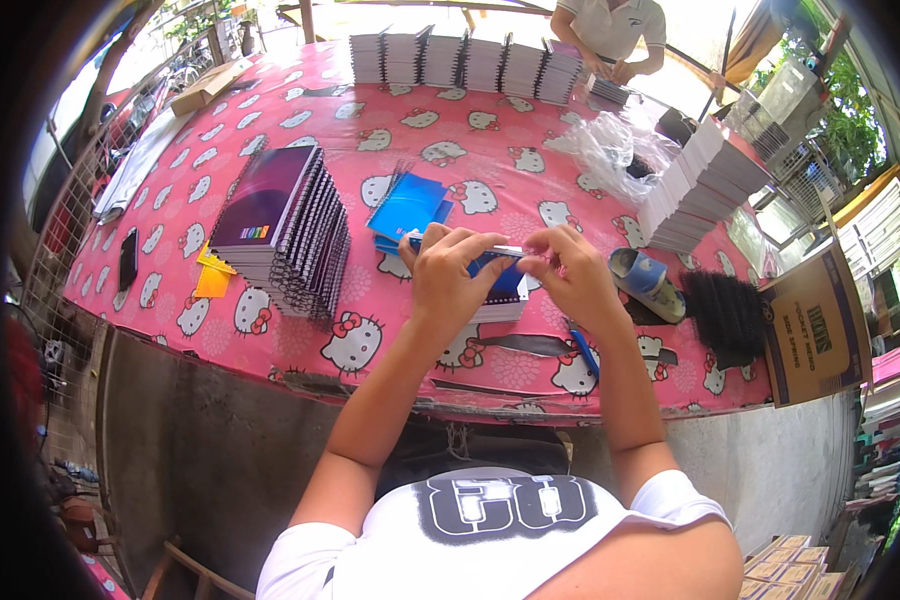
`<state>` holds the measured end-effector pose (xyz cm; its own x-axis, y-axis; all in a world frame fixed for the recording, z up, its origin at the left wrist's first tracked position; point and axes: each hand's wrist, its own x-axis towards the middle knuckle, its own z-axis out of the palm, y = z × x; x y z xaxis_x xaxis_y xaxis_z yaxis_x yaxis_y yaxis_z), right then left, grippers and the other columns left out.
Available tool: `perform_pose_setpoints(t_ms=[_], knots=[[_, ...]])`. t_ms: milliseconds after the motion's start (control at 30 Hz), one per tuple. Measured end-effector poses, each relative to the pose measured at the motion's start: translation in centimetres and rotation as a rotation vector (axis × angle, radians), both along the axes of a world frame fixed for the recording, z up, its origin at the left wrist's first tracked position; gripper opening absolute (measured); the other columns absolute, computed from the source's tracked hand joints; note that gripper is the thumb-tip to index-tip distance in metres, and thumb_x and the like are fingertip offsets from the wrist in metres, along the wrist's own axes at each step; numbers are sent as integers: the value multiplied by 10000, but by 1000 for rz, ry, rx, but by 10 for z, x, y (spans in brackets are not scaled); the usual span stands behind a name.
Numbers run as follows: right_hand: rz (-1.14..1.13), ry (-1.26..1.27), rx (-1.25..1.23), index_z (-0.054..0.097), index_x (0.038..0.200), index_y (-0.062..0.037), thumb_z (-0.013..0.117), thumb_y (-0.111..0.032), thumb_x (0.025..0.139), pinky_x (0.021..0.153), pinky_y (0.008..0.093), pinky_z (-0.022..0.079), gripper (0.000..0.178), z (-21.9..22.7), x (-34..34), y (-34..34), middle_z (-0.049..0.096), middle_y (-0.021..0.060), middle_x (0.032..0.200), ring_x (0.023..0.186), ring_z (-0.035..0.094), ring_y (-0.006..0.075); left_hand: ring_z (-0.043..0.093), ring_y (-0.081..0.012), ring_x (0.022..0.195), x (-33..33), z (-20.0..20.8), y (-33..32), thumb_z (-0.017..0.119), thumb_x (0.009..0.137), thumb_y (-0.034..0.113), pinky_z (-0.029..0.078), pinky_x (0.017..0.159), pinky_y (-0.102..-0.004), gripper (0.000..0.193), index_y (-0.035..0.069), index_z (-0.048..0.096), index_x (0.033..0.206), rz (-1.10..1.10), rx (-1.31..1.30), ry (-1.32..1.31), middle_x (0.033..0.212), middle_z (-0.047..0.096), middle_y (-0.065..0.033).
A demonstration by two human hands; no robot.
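My left hand (446,268) pinches a small dark-blue notebook (497,268) between thumb and fingers, its edge turned up toward me. My right hand (574,276) is closed at the right end of that edge, thumb and forefinger pressed together. What lies between those fingertips is too small to make out. Below the hands sits a stack of small notebooks (500,308), partly covered by them. Just beyond my left hand is a pile of bright-blue spiral notebooks (410,203). A blue pen (584,350) lies beside my right wrist.
Tall stacks of purple spiral notebooks (270,225) stand left, with a phone (128,260) farther out. Unbound page blocks (698,190), a blue-and-tan cup-like container (648,285), black binding coils (722,318) and a cardboard box (818,328) are right. Across the table, a person (610,35) handles booklets.
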<state>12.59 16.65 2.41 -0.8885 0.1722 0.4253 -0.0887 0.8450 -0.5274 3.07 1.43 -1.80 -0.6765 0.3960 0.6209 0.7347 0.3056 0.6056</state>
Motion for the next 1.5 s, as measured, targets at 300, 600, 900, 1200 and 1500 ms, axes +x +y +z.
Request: perform_pose_setpoints(t_ms=[300,600,900,1200,1500], knots=[[-374,174,100,651,1002,-23,661,-163,839,822,422,473,214,3,38,57,637,165,1029,959,619,332,548,-150,922,-7,-3,-9,802,704,293,240,975,-460,183,201,750,854,-83,72,-33,835,688,53],[-777,-480,284,629,999,-10,754,-253,734,803,463,502,380,-73,110,172,673,219,938,913,653,386,545,-174,954,-20,7,4,824,669,294,276,918,-407,265,146,722,864,-161,-44,111,851,682,27],[-34,-117,-116,635,955,-21,665,-45,724,701,344,539,235,-26,-12,104,689,86,882,787,668,182,562,-194,968,-16,1,2,837,639,348,274,933,-448,353,144,671,875,-147,-35,92,850,673,16],[115,-52,-373,627,940,5,679,-58,678,719,332,509,274,-21,-19,93,653,62,851,786,614,178,568,-195,966,-15,4,-3,852,629,354,289,939,-390,511,133,633,1035,-128,-15,-5,865,674,-21],[162,-7,-379,638,929,-50,679,7,646,679,275,477,291,3,-31,62,643,19,802,750,586,101,553,-269,1138,-32,-13,-18,874,621,208,500,882,-374,551,70,628,1095,-79,101,77,1283,528,-124]])
